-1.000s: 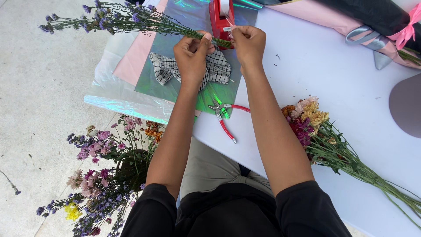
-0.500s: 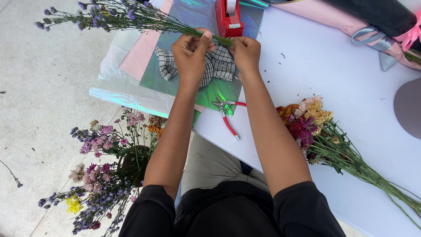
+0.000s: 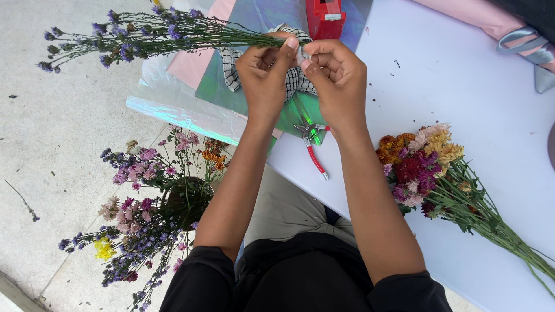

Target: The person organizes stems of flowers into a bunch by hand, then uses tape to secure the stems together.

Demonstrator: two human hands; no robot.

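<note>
My left hand [image 3: 265, 75] grips the stems of a bunch of small purple flowers [image 3: 133, 36] that points out to the left. My right hand [image 3: 336, 78] pinches at the same stem ends, thumb to fingers, close against the left hand; a small pale strip shows between the fingertips. Under both hands lies a black-and-white checked cloth [image 3: 240, 63] on shiny green and pink wrapping sheets [image 3: 191, 104]. A red tape dispenser [image 3: 325, 17] stands just beyond the hands.
Red-handled pruning shears [image 3: 312, 147] lie on the white table [image 3: 462, 81] below my hands. A mixed bunch of orange, pink and maroon flowers [image 3: 422, 162] lies at right. A pot of mixed flowers [image 3: 156, 208] stands on the floor at left. Pink wrapping and grey ribbon [image 3: 523, 49] sit top right.
Both hands have lifted toward me and drawn together at the stem ends. The purple bunch came along with them, away from the tape dispenser.
</note>
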